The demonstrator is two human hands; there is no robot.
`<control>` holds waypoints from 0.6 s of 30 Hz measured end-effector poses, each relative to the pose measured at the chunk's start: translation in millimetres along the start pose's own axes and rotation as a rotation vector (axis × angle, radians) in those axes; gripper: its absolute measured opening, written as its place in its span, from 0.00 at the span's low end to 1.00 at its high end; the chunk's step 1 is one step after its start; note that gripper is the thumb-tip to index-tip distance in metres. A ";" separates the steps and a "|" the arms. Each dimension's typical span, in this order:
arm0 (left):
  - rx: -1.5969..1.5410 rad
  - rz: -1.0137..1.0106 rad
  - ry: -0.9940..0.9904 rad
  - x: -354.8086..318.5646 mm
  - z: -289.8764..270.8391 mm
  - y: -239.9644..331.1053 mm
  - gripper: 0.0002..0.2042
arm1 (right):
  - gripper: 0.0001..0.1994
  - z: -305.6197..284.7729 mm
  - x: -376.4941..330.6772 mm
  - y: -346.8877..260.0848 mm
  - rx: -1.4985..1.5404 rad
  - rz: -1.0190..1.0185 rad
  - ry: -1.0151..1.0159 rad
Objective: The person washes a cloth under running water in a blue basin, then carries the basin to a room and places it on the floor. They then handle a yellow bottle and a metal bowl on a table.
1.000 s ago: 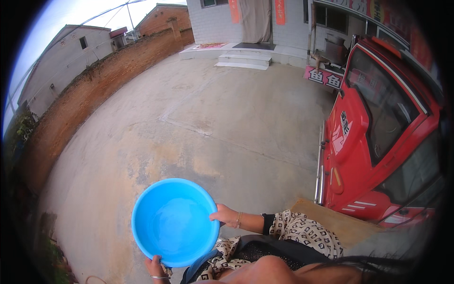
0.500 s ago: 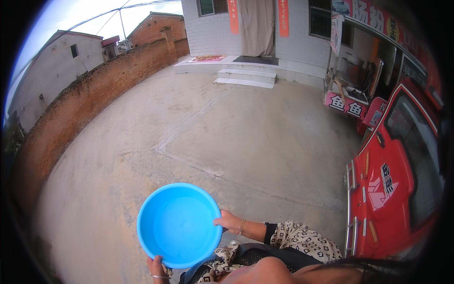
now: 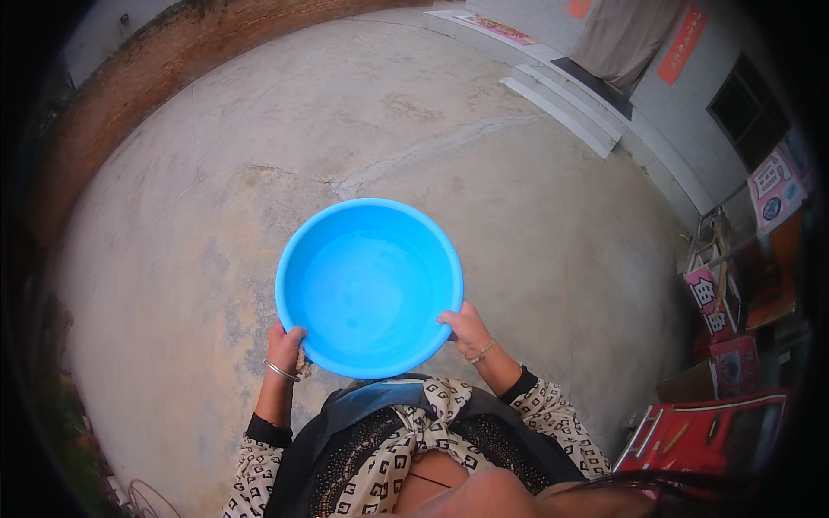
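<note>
A round, bright blue plastic basin [image 3: 370,293] is held level out in front of my body, above the concrete ground. It looks as if clear water lies shallow in its bottom. My left hand [image 3: 283,347] grips the lower left of the rim, thumb over the edge and fingers under it. On the right side of the rim, my right hand [image 3: 466,331] holds on the same way, its fingers mostly hidden beneath the basin. A metal bangle is on the left wrist and a thin bracelet on the right.
Cracked concrete ground [image 3: 207,242] spreads around me. A brick wall [image 3: 164,78] runs along the left. Pale steps [image 3: 561,112] lead to a curtained doorway at the far right. A red vehicle [image 3: 699,436] and a stall with pink signs [image 3: 708,302] stand on the right.
The basin has moved up and right in view, now centred before me. Both hands have kept their grip. The view has turned downward and tilted, with the house shifting to the upper right.
</note>
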State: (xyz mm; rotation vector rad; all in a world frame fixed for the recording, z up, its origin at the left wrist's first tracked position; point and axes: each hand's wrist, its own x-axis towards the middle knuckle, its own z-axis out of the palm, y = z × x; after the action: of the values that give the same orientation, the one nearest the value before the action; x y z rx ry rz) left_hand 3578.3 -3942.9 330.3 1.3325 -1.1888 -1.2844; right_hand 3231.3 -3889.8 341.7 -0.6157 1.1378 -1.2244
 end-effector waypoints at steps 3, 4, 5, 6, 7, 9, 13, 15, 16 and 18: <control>-0.007 -0.062 -0.060 90.6 28.6 127.8 0.12 | 0.21 28.0 58.3 -116.7 0.046 0.013 0.065; -0.039 -0.059 -0.064 130.2 32.5 142.7 0.12 | 0.20 35.0 88.8 -138.7 0.070 -0.007 0.072; -0.039 -0.097 -0.089 167.8 44.4 152.6 0.13 | 0.20 30.8 116.3 -158.0 0.058 -0.002 0.080; -0.036 -0.125 -0.112 205.8 54.1 158.3 0.13 | 0.20 28.9 150.0 -177.9 0.048 -0.004 0.081; -0.037 -0.131 -0.096 237.5 61.8 163.4 0.13 | 0.20 30.8 181.4 -193.2 0.048 -0.010 0.076; -0.042 -0.102 -0.067 311.6 76.6 173.9 0.13 | 0.20 42.3 247.9 -225.2 0.051 -0.023 0.097; 0.022 -0.150 -0.031 447.0 122.9 257.6 0.12 | 0.23 33.5 384.9 -333.4 0.062 -0.001 0.035; 0.027 0.028 -0.023 607.8 160.8 318.0 0.11 | 0.21 38.3 546.8 -412.0 0.035 -0.179 0.003; 0.047 0.068 -0.001 660.3 166.7 331.3 0.11 | 0.19 46.1 597.7 -435.8 0.044 -0.216 0.008; 0.122 -0.092 0.052 589.8 178.5 338.9 0.12 | 0.20 32.6 535.5 -467.3 0.074 0.028 -0.002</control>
State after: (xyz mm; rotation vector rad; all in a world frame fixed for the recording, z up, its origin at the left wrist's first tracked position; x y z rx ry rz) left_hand 3380.7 -4568.1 584.2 1.5155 -1.1975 -1.2500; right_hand 3037.1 -4531.9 578.8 -0.5435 1.0909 -1.2359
